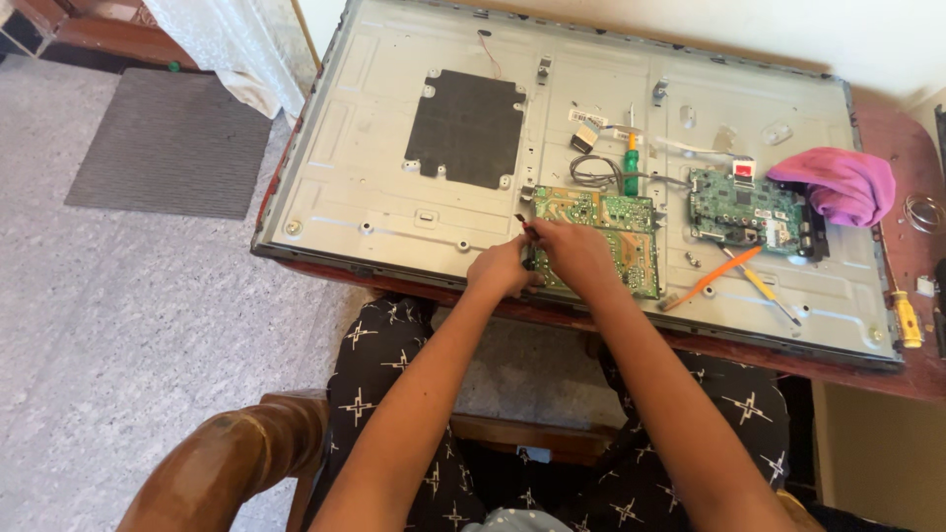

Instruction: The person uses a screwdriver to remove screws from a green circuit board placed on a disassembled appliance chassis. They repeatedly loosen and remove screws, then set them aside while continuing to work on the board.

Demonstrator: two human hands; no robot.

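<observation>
A large flat metal back panel (394,197) of a screen lies face-down on a table. Near its front edge sits a green circuit board (631,222). My left hand (501,268) and my right hand (576,254) meet at the board's left edge, fingers pinched around a small dark part or tool tip (525,230) that I cannot identify. The hands cover the board's lower left corner. A second, smaller green circuit board (744,207) lies to the right, wired to the first.
A black square pad (465,126) is fixed on the panel's left half. A green-handled screwdriver (631,167), an orange stick tool (709,279), a yellow-handled screwdriver (764,289), a purple cloth (838,182) lie nearby. Wooden chair arm (232,463) near my knees; grey mat (172,143) on floor.
</observation>
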